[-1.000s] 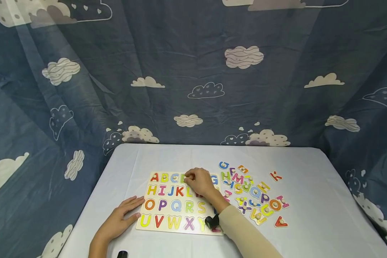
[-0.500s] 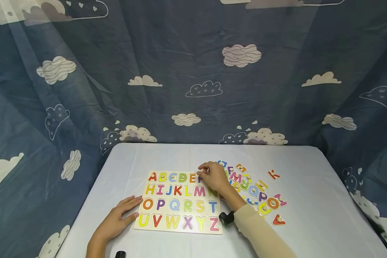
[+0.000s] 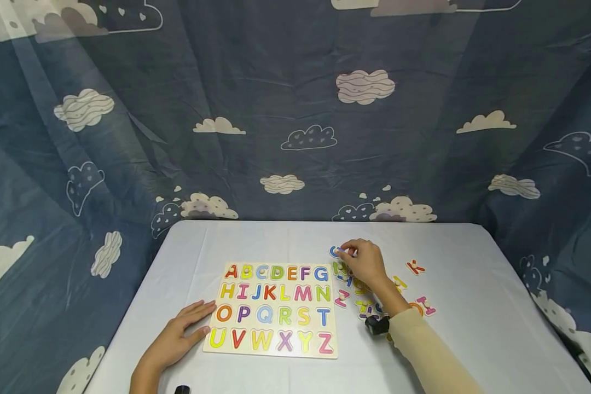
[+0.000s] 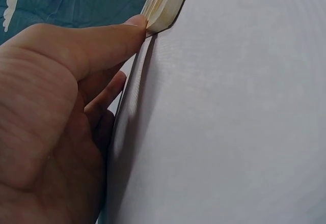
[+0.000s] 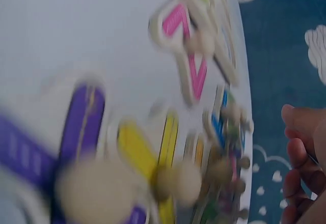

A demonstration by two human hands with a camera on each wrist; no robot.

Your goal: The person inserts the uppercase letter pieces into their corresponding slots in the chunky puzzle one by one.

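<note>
A pale wooden alphabet board [image 3: 271,350] lies on the table, with colourful letters in rows; knobs show on some top-row letters. My left hand [image 3: 174,336] rests at its left edge, and in the left wrist view the thumb [image 4: 109,40] touches the board's corner [image 4: 168,10]. Over the loose letter pieces to the right is my right hand [image 3: 366,265], its fingertips close to a blue letter piece [image 3: 334,251]. The right wrist view shows its bent fingers [image 5: 298,152] with nothing visible held. Part of the pile is hidden beneath that hand and wrist.
Loose knobbed letters lie right of the board, among them a pink Z [image 3: 341,298], a red K [image 3: 415,267] and a pink I [image 3: 426,306]. A small black object [image 3: 182,389] sits at the front edge. Cloud-printed cloth [image 3: 295,98] hangs behind the white table [image 3: 473,328].
My right hand has moved right from the board's top row, near the D, to above the loose letters. My left hand stays at the board's left edge.
</note>
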